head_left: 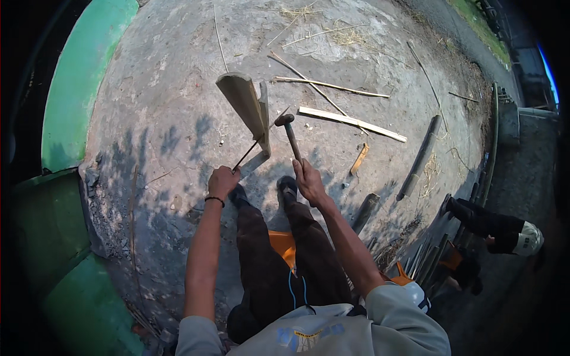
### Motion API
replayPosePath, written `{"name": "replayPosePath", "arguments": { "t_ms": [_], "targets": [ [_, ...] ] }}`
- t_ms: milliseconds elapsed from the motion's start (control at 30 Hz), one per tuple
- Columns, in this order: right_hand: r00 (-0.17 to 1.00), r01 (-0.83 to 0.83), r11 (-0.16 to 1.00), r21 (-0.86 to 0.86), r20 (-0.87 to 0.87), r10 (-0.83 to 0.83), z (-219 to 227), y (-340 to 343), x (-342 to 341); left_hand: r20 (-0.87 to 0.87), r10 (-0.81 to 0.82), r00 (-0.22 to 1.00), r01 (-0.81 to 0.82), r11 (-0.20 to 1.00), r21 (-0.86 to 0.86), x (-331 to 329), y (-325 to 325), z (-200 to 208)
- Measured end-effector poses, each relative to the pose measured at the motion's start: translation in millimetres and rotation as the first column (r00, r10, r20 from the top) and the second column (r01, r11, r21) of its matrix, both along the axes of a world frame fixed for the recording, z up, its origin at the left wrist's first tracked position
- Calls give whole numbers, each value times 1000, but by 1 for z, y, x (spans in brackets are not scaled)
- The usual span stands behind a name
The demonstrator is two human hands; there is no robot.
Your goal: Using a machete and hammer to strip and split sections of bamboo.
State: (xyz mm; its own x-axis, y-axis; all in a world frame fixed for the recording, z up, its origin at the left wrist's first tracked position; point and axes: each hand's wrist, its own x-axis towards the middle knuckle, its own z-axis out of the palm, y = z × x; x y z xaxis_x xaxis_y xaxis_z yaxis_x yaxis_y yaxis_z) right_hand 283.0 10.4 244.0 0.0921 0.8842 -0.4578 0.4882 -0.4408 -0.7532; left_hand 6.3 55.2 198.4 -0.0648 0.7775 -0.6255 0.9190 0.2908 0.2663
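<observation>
A split length of bamboo (242, 101) stands upright on the ground ahead of me, its parts spread apart at the top. A long thin knife (247, 155) runs through the split, and its pointed tip shows on the right side. My left hand (223, 181), with a dark bracelet at the wrist, is closed around the near end of the knife. My right hand (310, 181) grips the handle of a hammer (290, 133). The hammer's head is close beside the knife tip; whether they touch I cannot tell.
Split bamboo strips (351, 123) lie on the concrete ground ahead. To the right are a dark bamboo pole (421, 157) and an orange-brown sliver (359, 158). An orange seat (284, 246) shows between my legs. Another person (499, 228) is at the right; green panels (83, 83) stand left.
</observation>
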Motion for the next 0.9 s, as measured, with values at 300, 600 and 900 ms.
{"name": "replayPosePath", "arguments": {
  "t_ms": [300,600,900],
  "targets": [
    [885,279,876,-393,-250,-394,-59,-47,16,107,0,994,-5,999,46,-15,9,-7],
    [869,194,750,-633,-244,-431,-126,-45,5,131,-123,984,114,991,73,-23,52,-1],
    [959,75,868,-492,-202,-197,-237,25,31,-110,-144,984,175,905,387,-39,75,-5]
  ]
}}
